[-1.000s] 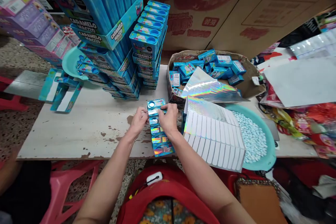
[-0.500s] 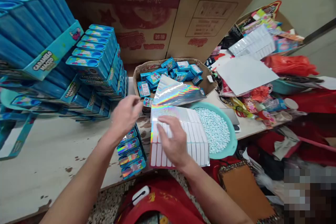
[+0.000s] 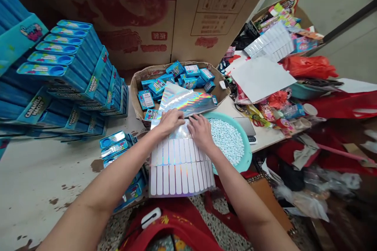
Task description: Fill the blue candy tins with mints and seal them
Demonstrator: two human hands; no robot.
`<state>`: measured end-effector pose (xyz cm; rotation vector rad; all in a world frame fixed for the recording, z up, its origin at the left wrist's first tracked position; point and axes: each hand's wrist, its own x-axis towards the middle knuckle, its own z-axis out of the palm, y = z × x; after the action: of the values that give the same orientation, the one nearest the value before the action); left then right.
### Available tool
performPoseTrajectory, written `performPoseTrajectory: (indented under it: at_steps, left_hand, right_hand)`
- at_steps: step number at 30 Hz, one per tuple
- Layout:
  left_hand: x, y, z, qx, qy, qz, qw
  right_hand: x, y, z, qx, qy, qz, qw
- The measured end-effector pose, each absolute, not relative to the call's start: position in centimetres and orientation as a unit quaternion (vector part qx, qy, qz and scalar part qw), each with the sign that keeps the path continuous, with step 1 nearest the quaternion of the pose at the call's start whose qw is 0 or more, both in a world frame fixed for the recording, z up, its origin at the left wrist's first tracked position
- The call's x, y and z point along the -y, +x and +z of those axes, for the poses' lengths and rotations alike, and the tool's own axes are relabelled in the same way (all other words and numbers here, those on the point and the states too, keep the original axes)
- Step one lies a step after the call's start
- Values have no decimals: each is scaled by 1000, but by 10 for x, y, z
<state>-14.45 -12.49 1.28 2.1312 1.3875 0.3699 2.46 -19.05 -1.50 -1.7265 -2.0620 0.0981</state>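
A silvery sticker sheet (image 3: 182, 180) with rows of long white labels lies in front of me. My left hand (image 3: 171, 121) grips its upper part, fingers curled at the shiny top strip. Close beside it, my right hand (image 3: 202, 131) has its fingers bent onto the same strip; the fingertips nearly meet the left ones. Whether a label is between the fingers is hidden. Left of the sheet, partly behind my left forearm, stands a row of blue candy packs (image 3: 113, 139). A second holographic sheet (image 3: 185, 100) leans on the carton beyond my hands.
The cut-down carton (image 3: 137, 104) holds small blue boxes (image 3: 157, 85). A turquoise basin (image 3: 246, 153) of pale candies (image 3: 228, 141) stands right of the sheet. Tall stacks of blue display boxes (image 3: 94, 82) rise at left. A large brown carton (image 3: 218, 15) blocks the back; clutter fills the right.
My left hand has moved right, from above the candy packs to the sheet's top. My right hand has slid up the sheet to meet it. The view has shifted.
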Motion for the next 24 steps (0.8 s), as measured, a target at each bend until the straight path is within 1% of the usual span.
performPoseTrajectory:
  at_steps: [6,11,18,21,24]
  left_hand:
    - [135,-140,17,-538,772,164,296]
    - [138,-143,20,-529,769,176,313]
    - [143,-141,23,-532,769,189,300]
    - [145,-140,23,-549,760,189,294]
    - [145,-139,19,-555,753,192,299]
  right_hand:
    - [208,33,-1,779,-591,21,209]
    - [207,43,6,764,-598,41,238]
    - [199,32,4,784,-597,26,169]
    - [210,29,4,792,-588,7,163]
    - [220,29,14,792,-581,9,188]
